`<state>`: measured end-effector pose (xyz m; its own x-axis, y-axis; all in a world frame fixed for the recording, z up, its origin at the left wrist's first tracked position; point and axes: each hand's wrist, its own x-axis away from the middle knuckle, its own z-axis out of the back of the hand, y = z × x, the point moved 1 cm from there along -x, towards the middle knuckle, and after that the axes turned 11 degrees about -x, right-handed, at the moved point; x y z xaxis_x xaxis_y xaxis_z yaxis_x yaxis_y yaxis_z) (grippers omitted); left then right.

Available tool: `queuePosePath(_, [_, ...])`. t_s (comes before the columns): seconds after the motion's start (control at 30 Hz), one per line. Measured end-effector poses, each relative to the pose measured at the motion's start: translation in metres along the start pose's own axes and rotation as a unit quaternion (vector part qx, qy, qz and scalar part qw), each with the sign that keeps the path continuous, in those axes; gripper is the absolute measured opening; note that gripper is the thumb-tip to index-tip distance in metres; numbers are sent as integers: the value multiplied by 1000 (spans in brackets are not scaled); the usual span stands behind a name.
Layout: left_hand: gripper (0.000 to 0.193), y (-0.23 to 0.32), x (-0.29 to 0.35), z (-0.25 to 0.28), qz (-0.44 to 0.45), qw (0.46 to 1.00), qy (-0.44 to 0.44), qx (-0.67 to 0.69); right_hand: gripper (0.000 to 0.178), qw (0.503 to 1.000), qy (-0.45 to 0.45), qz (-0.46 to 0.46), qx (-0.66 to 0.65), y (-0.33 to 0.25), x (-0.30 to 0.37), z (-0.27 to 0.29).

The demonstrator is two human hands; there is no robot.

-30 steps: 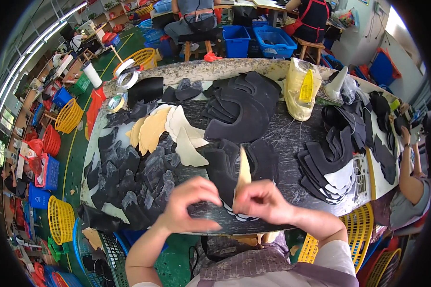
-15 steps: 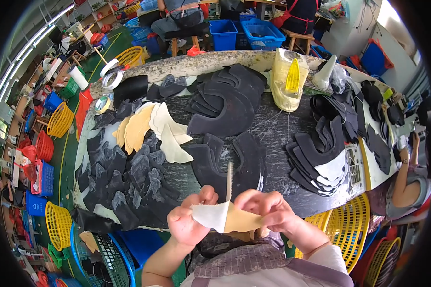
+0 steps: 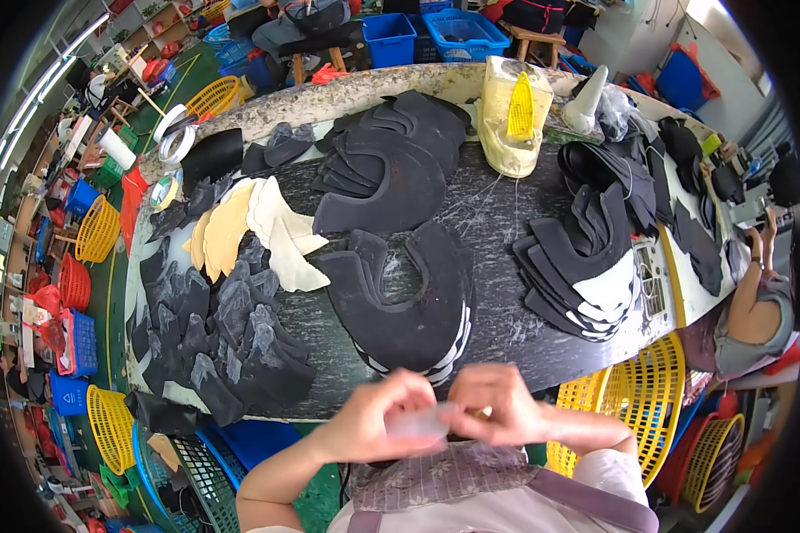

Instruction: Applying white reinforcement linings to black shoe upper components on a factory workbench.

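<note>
Close to my body at the table's front edge, both hands are together around a pale cut piece (image 3: 416,421). It is smeared by motion and partly hidden by fingers. My left hand (image 3: 378,417) is closed on its left end. My right hand (image 3: 498,407) pinches at its right end, with a bit of tan showing between the fingers. Just beyond them lies a stack of black U-shaped pieces (image 3: 400,324) with white edges at the bottom. To its left are overlapping cream and tan cut pieces (image 3: 280,226), which look like the held one.
Many black cut pieces (image 3: 213,329) cover the table's left. More black curved stacks lie at the back (image 3: 391,164) and right (image 3: 587,266). A pale yellow block (image 3: 514,133) stands behind. Yellow baskets (image 3: 636,400) flank the table; a co-worker (image 3: 756,311) sits at the right.
My hands have drawn closer together, and the piece, earlier spread out white and tan, is now mostly covered. A thin strip standing up between them no longer shows. The whole view has shifted.
</note>
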<state>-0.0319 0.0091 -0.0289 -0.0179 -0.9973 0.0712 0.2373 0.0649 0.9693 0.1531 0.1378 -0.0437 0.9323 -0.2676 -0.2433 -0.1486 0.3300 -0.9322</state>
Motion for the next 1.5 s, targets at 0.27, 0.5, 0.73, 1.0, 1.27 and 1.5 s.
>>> queuePosePath(0.27, [28,-25,-36,35,31,978,143,-150,22,982,94,15,161,42,-49,50])
queuePosePath(0.5, [27,-36,-48,25,-10,954,124,-272,28,970,76,55,225,56,-54,49])
queuePosePath(0.73, [38,-15,-31,78,-50,730,282,-620,17,886,13,64,458,45,-104,112])
queuePosePath(1.0, [33,-59,-44,148,-99,865,219,-440,25,975,138,101,144,36,-197,158])
queuePosePath(1.27, [25,-5,-14,117,-295,625,411,-594,42,835,-118,227,487,7,-78,33])
queuePosePath(1.5, [36,-13,-12,50,-361,608,341,-619,15,981,-44,-31,-188,-24,-76,1])
